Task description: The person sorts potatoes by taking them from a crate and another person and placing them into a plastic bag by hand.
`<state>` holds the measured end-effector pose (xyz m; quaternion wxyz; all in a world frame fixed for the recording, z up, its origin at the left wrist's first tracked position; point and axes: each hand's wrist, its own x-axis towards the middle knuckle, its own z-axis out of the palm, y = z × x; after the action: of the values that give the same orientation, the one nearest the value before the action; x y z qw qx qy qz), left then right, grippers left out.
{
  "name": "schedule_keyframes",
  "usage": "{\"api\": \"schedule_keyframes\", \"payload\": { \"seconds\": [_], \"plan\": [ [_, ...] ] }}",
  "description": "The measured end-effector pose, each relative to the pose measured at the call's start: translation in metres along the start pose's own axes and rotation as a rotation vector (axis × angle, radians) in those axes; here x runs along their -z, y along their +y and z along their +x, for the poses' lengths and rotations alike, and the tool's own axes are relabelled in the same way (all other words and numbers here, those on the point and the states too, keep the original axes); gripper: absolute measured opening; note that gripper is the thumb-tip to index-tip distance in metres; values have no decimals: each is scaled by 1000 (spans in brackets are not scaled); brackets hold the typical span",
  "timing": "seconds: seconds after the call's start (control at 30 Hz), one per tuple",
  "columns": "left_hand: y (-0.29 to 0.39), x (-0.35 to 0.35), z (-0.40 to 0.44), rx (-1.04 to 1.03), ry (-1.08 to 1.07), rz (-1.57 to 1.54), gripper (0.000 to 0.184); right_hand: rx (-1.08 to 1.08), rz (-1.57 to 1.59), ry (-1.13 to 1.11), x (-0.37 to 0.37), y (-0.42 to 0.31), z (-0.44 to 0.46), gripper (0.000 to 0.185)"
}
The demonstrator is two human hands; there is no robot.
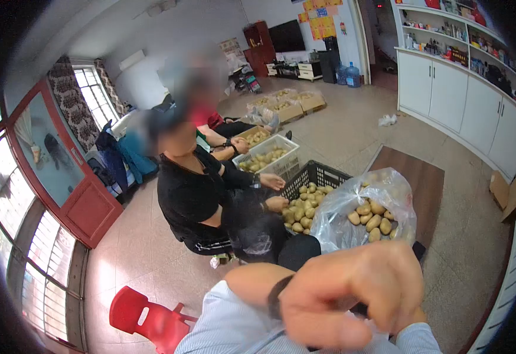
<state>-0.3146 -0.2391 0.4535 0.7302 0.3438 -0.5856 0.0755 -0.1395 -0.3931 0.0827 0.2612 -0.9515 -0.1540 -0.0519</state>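
Left hand [332,292], wrist banded, curled across the mostly hidden right hand [405,314]; blurred, couldn't tell what either held. Smooth oval brown produce [374,223] lay inside a crinkled clear plastic bag [330,219], near a black lattice crate [312,173].

A large clear plastic bag [332,219] stands just beside the black crate, its film crumpled and shiny, its mouth spread open. Inside it, smooth oval brownish-yellow potatoes [373,223] lie loosely heaped at differing angles, whole and unwrapped, several touching. More of them show dimly through the film at the bag's far side, their outlines blurred.
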Motion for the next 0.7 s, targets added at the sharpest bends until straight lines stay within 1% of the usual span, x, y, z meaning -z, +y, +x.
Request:
{"api": "schedule_keyframes", "payload": {
  "seconds": [0.03, 0.1, 0.17, 0.23, 0.27, 0.3, 0.33, 0.37, 0.43, 0.47, 0.5, 0.53, 0.57, 0.6, 0.63, 0.67, 0.7],
  "plan": [
    [-6, 8, -6, -9, -62, 56, 22, 35, 65, 14, 5, -5, 3, 60],
    [-23, 7, -23, 170, 213, 43, 15, 95, 191, 25, 10, -12, -1, 62],
    [-50, 26, -39, 310, 349, -90, 13, 149, 315, 46, 13, -16, 0, 63],
    [-84, 56, -62, 470, 531, -137, 17, 172, 365, 51, 3, -7, -3, 63],
    [-103, 74, -77, 465, 530, -141, 17, 184, 215, 50, -15, 12, -3, 64],
    [-123, 93, -94, 565, 661, -154, 18, 198, 63, 46, -25, 23, 0, 65],
    [-141, 112, -112, 665, 797, -168, 19, 38, 92, -100, -8, 9, -5, 67],
    [-153, 128, -129, 654, 804, -173, 19, 42, 82, -107, -6, 7, -4, 67],
    [-179, 159, -169, 850, 1022, -117, 17, -65, 91, -252, -5, 9, -4, 68],
    [-195, 178, -196, 893, 1062, -124, 16, -67, 69, -284, -15, 20, -2, 68],
    [-210, 192, -230, 942, 1115, -134, 16, -61, 41, -229, -33, 33, 3, 69],
    [-222, 202, -256, 944, 1238, -186, 16, -55, 22, -184, -50, 45, -1, 69],
    [-229, 212, -277, 1016, 1345, -208, 17, -56, 22, -243, -52, 47, -6, 69],
    [-233, 218, -298, 1025, 1408, -257, 17, -97, 68, -255, -46, 41, -2, 69],
    [-238, 227, -313, 1027, 1453, -298, 17, -136, 113, -247, -41, 35, 2, 69],
    [-241, 234, -326, 1046, 1454, -349, 17, -104, 73, -215, -43, 34, 1, 67],
    [-244, 237, -335, 1029, 1451, -336, 17, -64, 31, -166, -45, 34, 3, 65]
  ]
}}
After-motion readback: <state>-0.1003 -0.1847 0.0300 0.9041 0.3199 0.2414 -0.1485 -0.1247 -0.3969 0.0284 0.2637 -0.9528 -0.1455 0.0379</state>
